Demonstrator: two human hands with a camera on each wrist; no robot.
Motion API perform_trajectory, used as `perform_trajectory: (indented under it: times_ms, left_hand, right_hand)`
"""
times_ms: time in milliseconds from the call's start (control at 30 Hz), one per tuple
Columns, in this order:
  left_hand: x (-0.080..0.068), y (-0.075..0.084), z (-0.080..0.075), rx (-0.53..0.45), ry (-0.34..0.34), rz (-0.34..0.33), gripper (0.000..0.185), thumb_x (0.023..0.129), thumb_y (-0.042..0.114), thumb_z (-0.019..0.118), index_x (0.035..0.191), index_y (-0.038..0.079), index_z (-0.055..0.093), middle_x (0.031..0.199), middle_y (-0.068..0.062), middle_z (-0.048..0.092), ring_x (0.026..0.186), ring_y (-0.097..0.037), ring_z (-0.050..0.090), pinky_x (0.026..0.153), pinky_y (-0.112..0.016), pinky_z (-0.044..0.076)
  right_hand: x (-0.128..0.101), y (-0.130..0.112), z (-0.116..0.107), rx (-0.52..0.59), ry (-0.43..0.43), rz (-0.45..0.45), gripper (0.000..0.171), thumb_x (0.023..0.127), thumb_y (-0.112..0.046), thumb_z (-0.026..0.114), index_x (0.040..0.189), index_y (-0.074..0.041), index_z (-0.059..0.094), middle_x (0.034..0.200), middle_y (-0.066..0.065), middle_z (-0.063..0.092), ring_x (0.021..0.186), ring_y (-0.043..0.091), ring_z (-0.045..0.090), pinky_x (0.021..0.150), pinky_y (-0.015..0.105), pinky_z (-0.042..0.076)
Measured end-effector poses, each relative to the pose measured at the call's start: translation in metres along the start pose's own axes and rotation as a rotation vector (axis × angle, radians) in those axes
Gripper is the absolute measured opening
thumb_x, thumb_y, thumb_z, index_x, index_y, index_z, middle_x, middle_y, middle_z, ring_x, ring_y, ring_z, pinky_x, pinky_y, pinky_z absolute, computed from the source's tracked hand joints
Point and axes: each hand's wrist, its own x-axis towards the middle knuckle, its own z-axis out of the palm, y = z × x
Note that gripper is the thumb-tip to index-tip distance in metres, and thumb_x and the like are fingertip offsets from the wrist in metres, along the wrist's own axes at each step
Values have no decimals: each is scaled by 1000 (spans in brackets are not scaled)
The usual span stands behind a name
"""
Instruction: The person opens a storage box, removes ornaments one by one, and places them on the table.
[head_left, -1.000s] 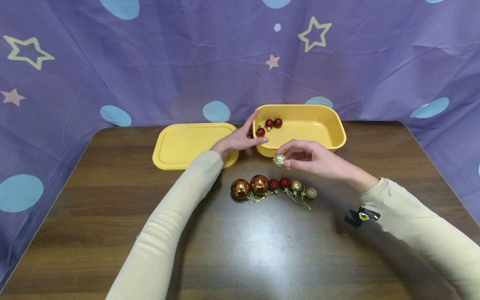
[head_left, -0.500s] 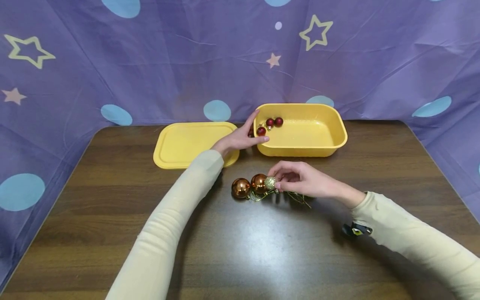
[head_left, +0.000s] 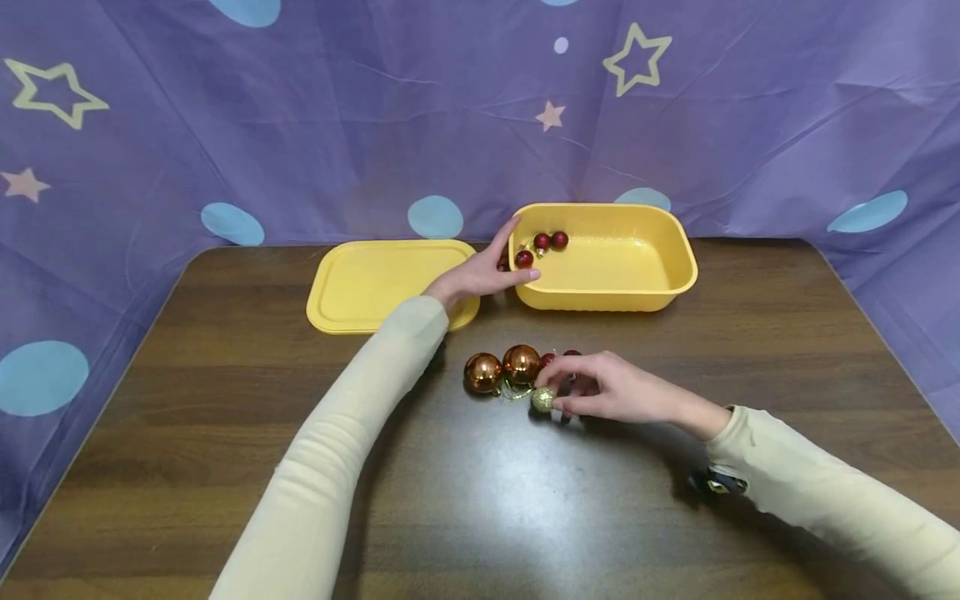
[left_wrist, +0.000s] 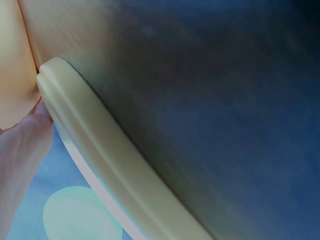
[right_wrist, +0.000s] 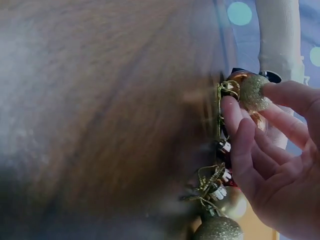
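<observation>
My left hand (head_left: 480, 271) grips the left end of a yellow plastic container (head_left: 615, 301), thumb over the front rim and a finger at the back corner. Inside, at that end, lie several small dark red baubles (head_left: 559, 240). Between thumb and fingers, my right hand (head_left: 611, 390) pinches a gold glitter bauble (head_left: 543, 400) low over the table, just in front of the bauble row. That row holds two shiny copper baubles (head_left: 521, 365), red ones (head_left: 547, 360) partly behind the hand, a smooth gold bauble (right_wrist: 233, 202) and another glitter bauble (right_wrist: 220, 230).
Left of the container, a yellow lid (head_left: 367, 283) lies flat, partly under my left forearm. The wooden table (head_left: 187, 433) backs onto a purple curtain (head_left: 450, 108) with stars and dots. Gold cords (right_wrist: 212, 182) trail from the baubles.
My right hand has carried the gold glitter bauble from the container's front side down to the near side of the row. The left hand keeps its place on the container.
</observation>
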Motion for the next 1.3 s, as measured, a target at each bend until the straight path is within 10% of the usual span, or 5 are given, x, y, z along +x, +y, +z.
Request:
perform_trajectory:
  times_ms: [600,1300]
  left_hand:
    - [0,1,0,-8,-4,-8,100,89,43,67,154,35,-8,158,-18,17,138,-35,29,113,-43,23]
    - [0,0,0,-12,-2,-5,99,90,41,67,155,35,-8,157,-20,16,138,-37,29,113,-44,22]
  right_hand:
    - [1,5,14,-200,73,11,27,88,-7,70,114,-10,65,98,-2,63,71,6,56,63,25,50]
    - [-1,-8,-21,-97,268,70,30,86,1,69,115,-6,65,91,2,67,73,15,61,62,30,52]
